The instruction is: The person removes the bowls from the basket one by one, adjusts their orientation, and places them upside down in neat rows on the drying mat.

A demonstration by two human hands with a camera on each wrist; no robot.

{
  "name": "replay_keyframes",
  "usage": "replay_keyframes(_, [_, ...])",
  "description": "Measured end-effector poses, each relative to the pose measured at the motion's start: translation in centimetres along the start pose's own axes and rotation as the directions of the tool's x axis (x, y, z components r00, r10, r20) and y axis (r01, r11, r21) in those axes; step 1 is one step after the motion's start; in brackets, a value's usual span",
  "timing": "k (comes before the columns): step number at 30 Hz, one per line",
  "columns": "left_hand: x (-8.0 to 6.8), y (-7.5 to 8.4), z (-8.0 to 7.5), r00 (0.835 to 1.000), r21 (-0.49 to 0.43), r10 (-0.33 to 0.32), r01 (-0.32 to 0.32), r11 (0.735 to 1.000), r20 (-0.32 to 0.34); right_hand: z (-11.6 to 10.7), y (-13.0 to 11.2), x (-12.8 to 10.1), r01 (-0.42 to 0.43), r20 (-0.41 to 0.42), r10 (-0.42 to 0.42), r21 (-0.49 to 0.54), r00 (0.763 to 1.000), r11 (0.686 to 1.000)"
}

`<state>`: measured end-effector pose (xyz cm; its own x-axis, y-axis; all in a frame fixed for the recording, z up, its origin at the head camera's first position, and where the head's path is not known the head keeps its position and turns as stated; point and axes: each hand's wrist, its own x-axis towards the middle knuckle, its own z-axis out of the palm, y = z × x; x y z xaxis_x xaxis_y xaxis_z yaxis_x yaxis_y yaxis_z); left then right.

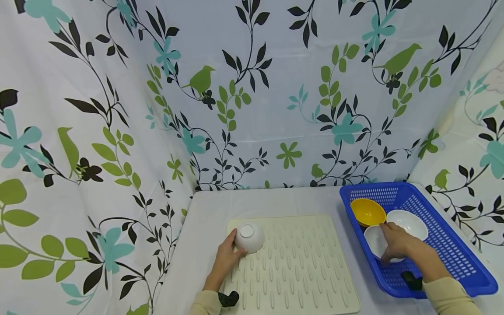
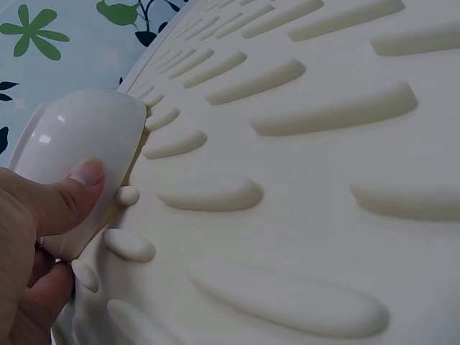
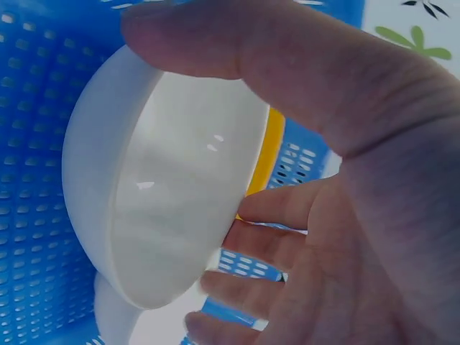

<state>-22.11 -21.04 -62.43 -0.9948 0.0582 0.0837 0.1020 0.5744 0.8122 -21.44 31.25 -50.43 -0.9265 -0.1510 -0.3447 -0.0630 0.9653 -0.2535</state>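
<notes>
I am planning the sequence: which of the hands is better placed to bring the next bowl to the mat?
Probably the right hand: it already grips a white bowl inside the blue basket. The left hand holds the upturned bowl on the mat.

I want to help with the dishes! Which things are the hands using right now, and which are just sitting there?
In use:
- left hand holding the upside-down white bowl on the ribbed mat
- right hand gripping a white bowl in the basket
- blue basket

Just sitting there:
- yellow bowl
- other white bowl
- leafy curtain
</notes>
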Motion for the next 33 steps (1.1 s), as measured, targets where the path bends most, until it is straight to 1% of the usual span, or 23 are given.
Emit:
replay_keyframes(2, [0.0, 0.0, 0.0, 1.0, -0.004, 0.0, 0.0, 1.0, -0.005, -0.3, -0.1, -0.5, 0.006, -0.022, -0.005, 0.014, 1.0, 1.0])
replay_keyframes(3, [0.0, -0.1, 0.0, 1.0, 0.001, 0.009, -0.009, 1.0, -0.005, -0.5, -0.2, -0.7, 0.006, -0.032, -0.005, 0.023, 0.999, 1.0])
replay_keyframes(6, [-0.1, 0.0, 0.0, 1.0, -0.015, 0.006, -0.006, 1.0, -0.006, -1.3, -0.3, -1.3, 0.009, -0.073, -0.006, 0.046, 0.997, 0.999])
replay_keyframes(11, [-0.4, 0.0, -0.1, 1.0, -0.017, 0.024, -0.024, 1.0, 0.004, -2.5, -0.4, -2.0, 0.004, -0.165, 0.005, 0.054, 0.986, 0.999])
replay_keyframes(14, [-0.5, 0.0, -0.2, 0.999, -0.009, 0.049, -0.049, 0.999, 0.013, -2.8, -0.5, -2.2, 0.01, -0.221, 0.0, 0.045, 0.975, 0.999])
replay_keyframes(18, [-0.5, 0.0, -0.1, 0.998, 0.014, 0.065, -0.065, 0.998, 0.01, -2.9, -1.3, -2.3, 0.029, -0.309, -0.021, 0.022, 0.951, 0.999])
replay_keyframes(21, [-0.4, 0.1, -0.1, 0.999, 0.027, 0.054, -0.054, 0.998, 0.008, -3.2, -2.1, -2.6, 0.02, -0.353, -0.01, 0.026, 0.936, 0.999])
replay_keyframes(26, [-0.4, 0.1, 0.0, 1.0, 0.005, 0.018, -0.018, 1.0, 0.016, -3.7, -3.5, -3.0, 0.007, -0.389, 0.01, 0.042, 0.921, 0.999])
replay_keyframes(30, [-0.4, 0.3, 0.1, 1.0, 0.049, 0.006, -0.006, 0.999, 0.002, -3.7, -4.1, -3.0, 0.023, -0.416, 0.001, 0.051, 0.909, 0.998])
replay_keyframes(33, [-0.7, 0.8, 0.3, 1.0, 0.089, 0.0, 0.003, 0.996, -0.029, -3.6, -4.7, -3.2, 0.046, -0.433, -0.017, 0.058, 0.901, 0.997])
